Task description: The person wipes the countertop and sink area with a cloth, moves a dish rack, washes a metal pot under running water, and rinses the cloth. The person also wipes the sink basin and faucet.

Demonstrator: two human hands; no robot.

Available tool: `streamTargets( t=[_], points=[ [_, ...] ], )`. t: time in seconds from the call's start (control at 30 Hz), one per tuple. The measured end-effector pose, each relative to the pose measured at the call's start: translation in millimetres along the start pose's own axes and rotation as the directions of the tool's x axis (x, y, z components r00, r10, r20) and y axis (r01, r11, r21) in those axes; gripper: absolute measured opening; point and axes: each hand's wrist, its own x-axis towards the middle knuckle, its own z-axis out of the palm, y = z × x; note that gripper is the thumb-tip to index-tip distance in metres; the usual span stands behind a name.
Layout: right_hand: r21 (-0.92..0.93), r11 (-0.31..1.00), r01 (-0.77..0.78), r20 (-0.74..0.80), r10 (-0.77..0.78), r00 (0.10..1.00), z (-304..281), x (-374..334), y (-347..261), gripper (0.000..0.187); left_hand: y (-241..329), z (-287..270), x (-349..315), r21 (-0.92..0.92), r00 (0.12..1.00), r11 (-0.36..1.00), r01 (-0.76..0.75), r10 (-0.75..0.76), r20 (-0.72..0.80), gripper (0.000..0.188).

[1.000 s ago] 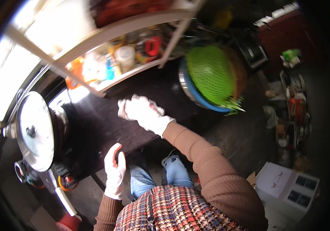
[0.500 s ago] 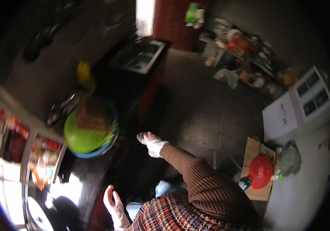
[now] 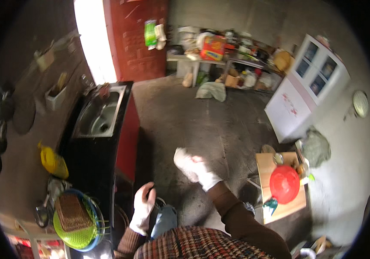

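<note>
In front of my body, over the floor, my right hand (image 3: pixel 199 167) is closed around a pale, crumpled cloth (image 3: pixel 183 160). Blur hides how its fingers grip it. My left hand (image 3: pixel 141 208) hangs beside the edge of the black counter (image 3: pixel 91 152), fingers apart and holding nothing that I can see. Left of that hand, a brown woven basket (image 3: pixel 73 212) lies in a green mesh basket (image 3: pixel 66 236), with a blue basin (image 3: pixel 91 246) beneath them.
A steel sink (image 3: pixel 99 114) is set into the counter, with a yellow bottle (image 3: pixel 53 162) against the wall. To the right are a small wooden table (image 3: pixel 264 172) bearing a red bowl (image 3: pixel 284 184), and a white cabinet (image 3: pixel 289 108). Cluttered shelves (image 3: pixel 232 62) line the back wall.
The view has swung to the right, so the counter and sink appear farther left. My right hand, still holding the cloth, appears farther right; my left hand appears slightly higher.
</note>
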Motion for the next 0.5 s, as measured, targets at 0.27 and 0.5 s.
streamTargets(
  t=[0.27,0.5],
  points=[
    [0.016,0.985,-0.169,-0.393,0.162,0.905,-98.5,147.9,-36.0,0.036,8.8,48.9,177.0,0.053,0.948,0.966,-0.254,0.238,0.209,0.036],
    [-0.135,0.990,0.035,-0.257,-0.069,0.964,-126.5,289.7,-20.6,0.051,-14.9,58.0,282.3,0.072,0.957,0.992,0.104,-0.120,0.265,0.042]
  ],
)
